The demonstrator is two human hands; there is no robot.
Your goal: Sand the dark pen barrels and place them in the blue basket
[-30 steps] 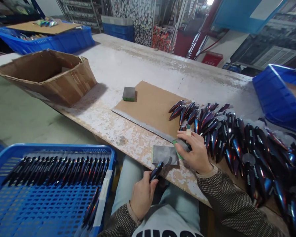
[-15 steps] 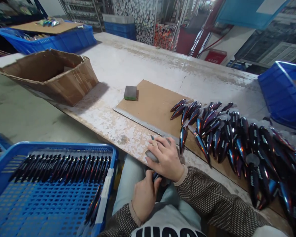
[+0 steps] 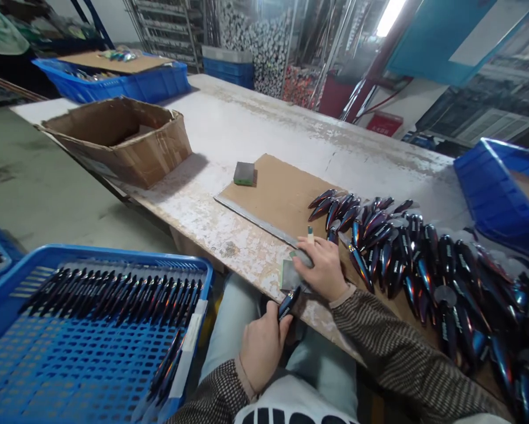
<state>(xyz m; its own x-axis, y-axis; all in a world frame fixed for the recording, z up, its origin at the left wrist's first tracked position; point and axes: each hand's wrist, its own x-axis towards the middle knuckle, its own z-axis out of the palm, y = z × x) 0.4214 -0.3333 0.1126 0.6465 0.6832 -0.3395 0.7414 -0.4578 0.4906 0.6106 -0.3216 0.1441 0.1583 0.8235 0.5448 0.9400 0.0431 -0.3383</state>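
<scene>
We are gripping glossy dark pen-shaped piece (image 3: 288, 303) in closed left hand (image 3: 262, 353); right hand (image 3: 323, 268) is curling over grey abrasive sheet (image 3: 293, 275), grip unclear. Neat dark row (image 3: 109, 303) lying in blue plastic crate (image 3: 114, 252); large iridescent heap (image 3: 423, 277) remaining on brown cardboard (image 3: 268, 197).

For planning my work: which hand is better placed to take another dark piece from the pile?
Probably the right hand: it is beside the pile, though touching a grey pad. The left hand already holds a piece and sits farther away.
</scene>
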